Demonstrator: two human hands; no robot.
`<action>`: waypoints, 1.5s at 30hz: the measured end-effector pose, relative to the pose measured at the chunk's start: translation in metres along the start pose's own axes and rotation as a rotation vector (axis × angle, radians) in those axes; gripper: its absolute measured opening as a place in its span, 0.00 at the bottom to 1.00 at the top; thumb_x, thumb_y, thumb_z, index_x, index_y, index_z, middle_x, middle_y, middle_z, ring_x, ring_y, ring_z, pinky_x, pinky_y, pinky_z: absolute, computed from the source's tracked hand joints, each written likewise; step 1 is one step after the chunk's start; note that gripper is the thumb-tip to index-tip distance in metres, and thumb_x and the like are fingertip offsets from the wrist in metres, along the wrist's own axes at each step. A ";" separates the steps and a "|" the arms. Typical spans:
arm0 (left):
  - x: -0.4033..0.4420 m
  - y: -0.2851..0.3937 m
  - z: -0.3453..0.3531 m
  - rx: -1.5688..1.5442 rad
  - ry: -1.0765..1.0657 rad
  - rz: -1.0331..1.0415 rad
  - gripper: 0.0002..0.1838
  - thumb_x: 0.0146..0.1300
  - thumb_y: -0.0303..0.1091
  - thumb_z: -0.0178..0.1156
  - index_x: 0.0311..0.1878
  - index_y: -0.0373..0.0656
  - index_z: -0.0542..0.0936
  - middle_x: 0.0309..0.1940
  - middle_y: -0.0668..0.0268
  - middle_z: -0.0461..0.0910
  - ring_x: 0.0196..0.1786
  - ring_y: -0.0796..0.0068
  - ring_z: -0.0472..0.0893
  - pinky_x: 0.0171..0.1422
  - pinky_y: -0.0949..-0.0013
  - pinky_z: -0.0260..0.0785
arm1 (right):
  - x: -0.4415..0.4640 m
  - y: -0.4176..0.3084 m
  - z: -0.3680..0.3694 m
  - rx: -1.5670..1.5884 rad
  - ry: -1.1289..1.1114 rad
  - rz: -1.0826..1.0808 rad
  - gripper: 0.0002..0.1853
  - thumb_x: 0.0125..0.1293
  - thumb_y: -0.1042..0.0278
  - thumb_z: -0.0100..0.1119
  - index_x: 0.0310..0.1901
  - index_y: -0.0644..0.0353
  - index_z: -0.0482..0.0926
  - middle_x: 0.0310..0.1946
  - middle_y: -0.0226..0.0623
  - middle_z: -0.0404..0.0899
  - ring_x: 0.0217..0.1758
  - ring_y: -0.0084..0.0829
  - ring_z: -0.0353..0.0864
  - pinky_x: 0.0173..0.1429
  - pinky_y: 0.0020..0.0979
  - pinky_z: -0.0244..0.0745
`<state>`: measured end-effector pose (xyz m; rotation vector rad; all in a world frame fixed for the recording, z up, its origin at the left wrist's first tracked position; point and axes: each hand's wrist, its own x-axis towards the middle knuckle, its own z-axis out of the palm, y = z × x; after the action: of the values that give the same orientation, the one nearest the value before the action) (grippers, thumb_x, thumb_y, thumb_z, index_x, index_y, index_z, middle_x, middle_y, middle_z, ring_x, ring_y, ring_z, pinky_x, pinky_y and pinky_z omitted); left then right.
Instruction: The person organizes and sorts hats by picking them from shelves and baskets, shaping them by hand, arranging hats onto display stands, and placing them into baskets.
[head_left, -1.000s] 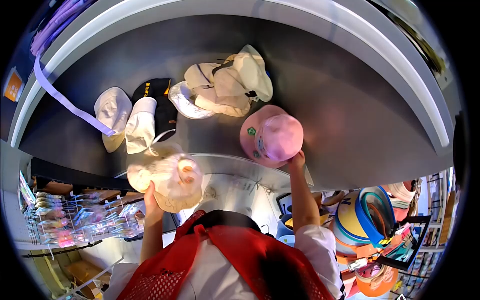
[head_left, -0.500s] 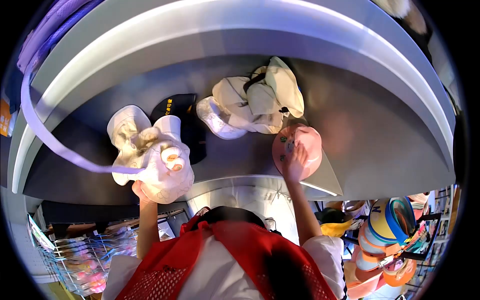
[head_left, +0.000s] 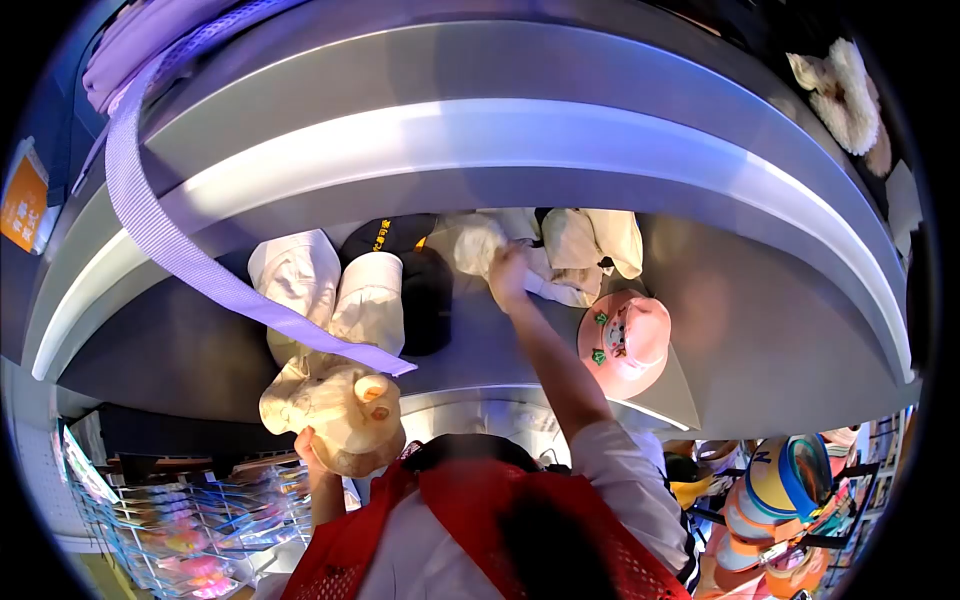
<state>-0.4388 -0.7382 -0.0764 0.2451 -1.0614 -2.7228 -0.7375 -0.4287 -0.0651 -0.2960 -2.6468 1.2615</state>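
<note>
The left hand (head_left: pixel 309 446) pinches the brim of the cream hat (head_left: pixel 345 418) near the desk (head_left: pixel 760 330); the right hand (head_left: pixel 508 276) reaches to the pale hats (head_left: pixel 575 245), its grip I cannot tell. Pulling one could drag others, because they overlap.

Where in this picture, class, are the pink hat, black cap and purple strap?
Pink hat (head_left: pixel 648 333), head view: its crown.
Black cap (head_left: pixel 382 236), head view: its yellow lettering.
Purple strap (head_left: pixel 127 168), head view: its upper stretch.
</note>
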 end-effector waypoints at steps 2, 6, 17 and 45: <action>-0.008 0.010 0.004 -0.030 0.046 -0.044 0.31 0.52 0.50 0.50 0.54 0.37 0.65 0.50 0.57 0.70 0.51 0.61 0.71 0.56 0.60 0.62 | -0.013 -0.032 -0.053 0.468 0.176 0.040 0.10 0.57 0.67 0.47 0.38 0.64 0.70 0.32 0.41 0.75 0.31 0.36 0.76 0.38 0.34 0.70; -0.012 0.006 0.007 -0.082 0.101 -0.032 0.31 0.51 0.47 0.51 0.55 0.37 0.64 0.51 0.57 0.69 0.51 0.59 0.70 0.57 0.59 0.61 | -0.023 0.019 -0.095 1.399 -0.224 0.354 0.13 0.60 0.65 0.44 0.43 0.63 0.70 0.38 0.39 0.75 0.39 0.33 0.75 0.44 0.36 0.70; -0.036 -0.059 0.052 -0.114 0.205 -0.084 0.29 0.54 0.44 0.49 0.55 0.36 0.63 0.51 0.55 0.68 0.53 0.60 0.69 0.58 0.60 0.60 | -0.127 0.200 -0.064 1.327 -0.374 0.938 0.20 0.64 0.62 0.36 0.55 0.63 0.62 0.48 0.37 0.70 0.47 0.37 0.73 0.49 0.39 0.70; -0.004 -0.033 0.172 1.237 -0.176 0.522 0.06 0.49 0.26 0.59 0.32 0.39 0.77 0.46 0.59 0.73 0.46 0.73 0.72 0.47 0.71 0.66 | -0.139 0.113 -0.056 -0.123 -0.173 -0.595 0.32 0.51 0.62 0.55 0.56 0.63 0.58 0.58 0.46 0.54 0.63 0.44 0.49 0.64 0.48 0.41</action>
<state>-0.4790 -0.6026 0.0265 -0.1033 -2.3078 -1.3645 -0.5782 -0.3535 -0.1313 0.5706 -2.6448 0.9582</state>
